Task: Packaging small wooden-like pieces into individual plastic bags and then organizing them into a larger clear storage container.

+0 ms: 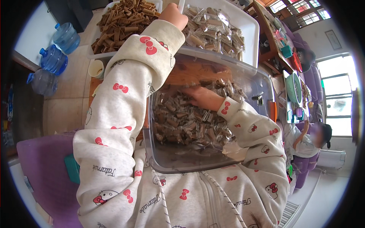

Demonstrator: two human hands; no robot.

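Note:
A clear plastic bin (178, 161) rests against my lap, holding several brown snack sticks in clear wrappers (178, 121). My right hand (201, 97) reaches down inside the bin, palm on the wrapped pieces, fingers spread among them. My left hand (173, 16) is stretched far forward between two white trays, fingers curled at the edge of the right one (249, 28); what it grips is hidden. That tray holds wrapped sticks (213, 30). The left tray holds bare brown sticks (123, 22).
A paper cup (96, 69) stands left of my sleeve. Three blue water jugs (53, 59) sit on the floor at left. A purple seat (42, 171) is beside me. At right, a cluttered table (291, 60) and a seated person (308, 138).

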